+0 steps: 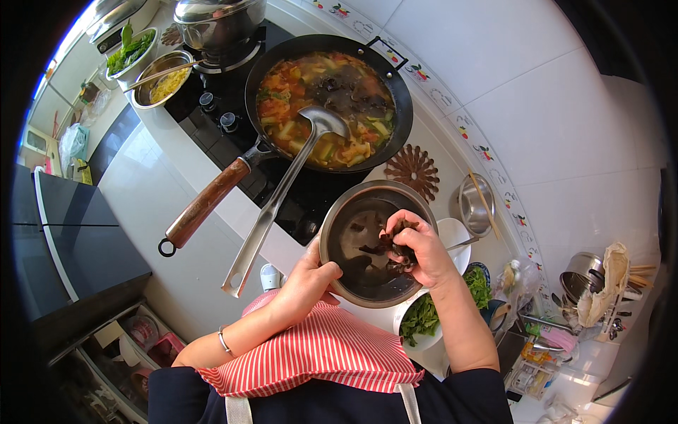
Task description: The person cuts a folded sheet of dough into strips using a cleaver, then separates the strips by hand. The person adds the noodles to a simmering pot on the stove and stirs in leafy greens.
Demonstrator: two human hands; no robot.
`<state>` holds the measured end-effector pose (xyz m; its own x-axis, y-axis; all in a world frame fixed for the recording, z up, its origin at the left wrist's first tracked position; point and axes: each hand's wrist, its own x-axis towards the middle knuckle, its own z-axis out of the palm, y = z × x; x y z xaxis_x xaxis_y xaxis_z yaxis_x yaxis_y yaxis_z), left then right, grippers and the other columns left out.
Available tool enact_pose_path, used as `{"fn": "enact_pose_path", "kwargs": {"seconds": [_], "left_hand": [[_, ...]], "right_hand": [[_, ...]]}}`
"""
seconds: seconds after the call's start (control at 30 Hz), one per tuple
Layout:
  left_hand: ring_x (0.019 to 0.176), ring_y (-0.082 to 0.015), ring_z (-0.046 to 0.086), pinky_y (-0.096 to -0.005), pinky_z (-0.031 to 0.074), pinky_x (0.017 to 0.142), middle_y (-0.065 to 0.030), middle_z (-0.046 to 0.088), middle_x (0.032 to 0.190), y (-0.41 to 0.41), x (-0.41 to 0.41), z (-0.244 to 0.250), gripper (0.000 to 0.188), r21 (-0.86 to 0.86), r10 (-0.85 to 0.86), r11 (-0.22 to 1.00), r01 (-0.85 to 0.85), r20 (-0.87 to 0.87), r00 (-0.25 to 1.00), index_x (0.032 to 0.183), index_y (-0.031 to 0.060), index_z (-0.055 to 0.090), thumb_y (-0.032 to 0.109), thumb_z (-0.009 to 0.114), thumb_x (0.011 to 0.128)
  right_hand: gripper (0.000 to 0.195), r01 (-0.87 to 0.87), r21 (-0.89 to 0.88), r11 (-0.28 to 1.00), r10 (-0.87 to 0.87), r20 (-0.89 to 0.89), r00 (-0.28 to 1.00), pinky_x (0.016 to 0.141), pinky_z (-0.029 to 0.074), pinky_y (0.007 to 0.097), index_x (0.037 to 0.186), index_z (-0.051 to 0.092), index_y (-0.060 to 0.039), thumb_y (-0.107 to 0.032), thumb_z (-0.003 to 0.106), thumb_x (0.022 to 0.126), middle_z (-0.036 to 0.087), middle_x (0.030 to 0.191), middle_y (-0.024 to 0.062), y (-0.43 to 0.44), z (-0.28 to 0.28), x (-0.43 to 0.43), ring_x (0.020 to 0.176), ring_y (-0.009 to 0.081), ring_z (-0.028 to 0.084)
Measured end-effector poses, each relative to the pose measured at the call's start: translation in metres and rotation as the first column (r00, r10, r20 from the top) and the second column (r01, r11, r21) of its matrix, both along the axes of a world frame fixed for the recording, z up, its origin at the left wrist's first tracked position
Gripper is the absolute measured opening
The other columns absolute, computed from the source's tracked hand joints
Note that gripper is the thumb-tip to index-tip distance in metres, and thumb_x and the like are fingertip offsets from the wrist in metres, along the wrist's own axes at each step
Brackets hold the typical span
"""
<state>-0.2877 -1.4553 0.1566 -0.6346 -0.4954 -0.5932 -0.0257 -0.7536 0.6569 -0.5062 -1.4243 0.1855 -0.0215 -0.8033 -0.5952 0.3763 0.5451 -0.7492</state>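
My left hand grips the near-left rim of a round bowl of dark water. Over the bowl, my right hand is closed around a clump of wet black wood ear fungus. A few loose dark pieces float in the water. Beyond the bowl, a black wok holds a soupy mix of tomato, pale green vegetable pieces and egg-like bits, with a patch of wood ear near the far side. A metal wok spatula rests in it, its handle reaching towards me beside the wok's wooden handle.
Behind the wok's left stands a lidded steel pot. Chopsticks lie across a bowl of yellow food, near a bowl of greens. At right are a brown trivet, a steel bowl and chopped leaves.
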Motion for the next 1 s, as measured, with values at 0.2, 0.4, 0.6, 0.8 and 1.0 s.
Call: {"fn": "enact_pose_path", "kwargs": {"seconds": [0.2,0.4,0.6,0.8,1.0], "left_hand": [[0.071,-0.0143,0.065,-0.0244,0.056,0.055,-0.0106,0.058,0.101,-0.001,0.001,-0.001,0.061,0.009,0.022,1.000,-0.022,-0.008,1.000,0.142,0.0120,0.023,0.009,0.048,0.087],[0.071,-0.0141,0.065,-0.0238,0.056,0.055,-0.0096,0.058,0.101,-0.001,0.001,0.000,0.061,0.014,0.019,1.000,-0.019,-0.005,1.000,0.142,0.0123,0.023,0.009,0.048,0.086],[0.070,-0.0139,0.064,-0.0245,0.055,0.053,-0.0090,0.057,0.099,0.001,0.000,-0.003,0.060,0.021,0.022,1.000,-0.022,0.022,1.000,0.141,0.0119,0.025,0.009,0.048,0.086],[0.069,-0.0139,0.063,-0.0252,0.055,0.053,-0.0088,0.057,0.098,0.002,-0.001,-0.003,0.058,0.023,0.036,0.999,-0.036,0.012,0.999,0.140,0.0117,0.027,0.010,0.049,0.086],[0.070,-0.0140,0.063,-0.0255,0.055,0.054,-0.0090,0.056,0.098,0.001,0.000,-0.005,0.057,0.015,0.031,0.999,-0.031,0.003,1.000,0.139,0.0102,0.028,0.011,0.049,0.086]], "right_hand": [[0.011,-0.022,-0.056,0.998,-0.003,-0.416,0.909,0.060,0.044,0.0210,0.092,0.058,-0.0041,-0.013,0.059,0.087,0.053,0.077,-0.0025,0.004,-0.003,0.015,0.067,0.0047,0.048],[0.023,-0.299,-0.255,0.920,-0.051,-0.832,0.552,0.056,0.044,0.0272,0.086,0.053,0.0013,-0.021,0.060,0.090,0.052,0.067,0.0060,0.006,-0.004,0.026,0.059,0.0129,0.046],[0.025,-0.383,-0.270,0.883,-0.086,-0.897,0.434,0.052,0.043,0.0312,0.079,0.050,0.0014,-0.019,0.060,0.088,0.052,0.062,0.0151,0.004,0.001,0.030,0.052,0.0290,0.048],[0.017,-0.390,-0.301,0.870,-0.138,-0.909,0.394,0.051,0.044,0.0334,0.080,0.051,0.0007,-0.012,0.062,0.084,0.053,0.064,0.0159,0.008,0.001,0.033,0.055,0.0332,0.053],[0.014,-0.455,-0.224,0.862,-0.057,-0.934,0.351,0.057,0.047,0.0381,0.086,0.052,0.0002,-0.003,0.062,0.077,0.058,0.072,0.0188,0.009,-0.006,0.036,0.067,0.0363,0.060]]}}
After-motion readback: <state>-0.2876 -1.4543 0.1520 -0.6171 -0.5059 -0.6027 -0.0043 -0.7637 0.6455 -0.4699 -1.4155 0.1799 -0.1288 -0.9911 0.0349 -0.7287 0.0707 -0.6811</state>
